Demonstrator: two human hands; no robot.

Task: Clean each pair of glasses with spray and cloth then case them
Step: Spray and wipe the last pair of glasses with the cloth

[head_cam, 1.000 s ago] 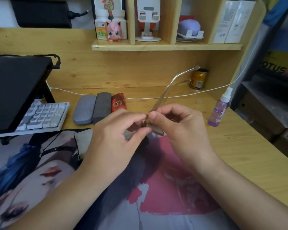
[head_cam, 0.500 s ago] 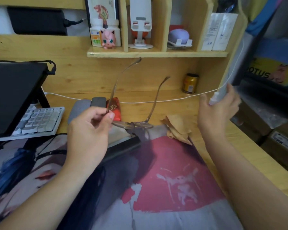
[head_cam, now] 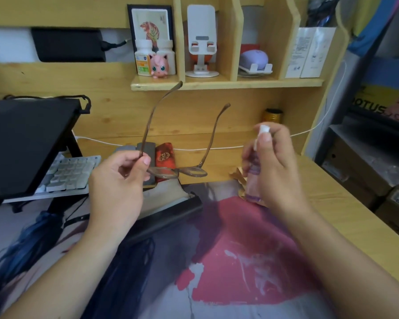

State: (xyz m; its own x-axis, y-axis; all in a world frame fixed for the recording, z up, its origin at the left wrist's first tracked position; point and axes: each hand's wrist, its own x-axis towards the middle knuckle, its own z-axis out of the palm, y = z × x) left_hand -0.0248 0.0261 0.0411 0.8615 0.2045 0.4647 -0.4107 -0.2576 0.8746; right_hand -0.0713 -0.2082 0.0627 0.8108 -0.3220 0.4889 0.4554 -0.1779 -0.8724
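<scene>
Your left hand [head_cam: 118,180] pinched one thin brown temple of the glasses [head_cam: 177,172], holding them above the desk, oval translucent lenses down, arms upright. Your right hand [head_cam: 272,166] wrapped its fingers around the purple spray bottle [head_cam: 253,171], blurred and mostly hidden. The crumpled tan cloth [head_cam: 237,177] peeked from behind it.

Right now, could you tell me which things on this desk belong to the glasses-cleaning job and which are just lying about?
Part of the job:
glasses, pinched by left hand
spray bottle, gripped by right hand
cloth
three cases

Lying about:
keyboard
gold can
pink figurine
white cable
</scene>
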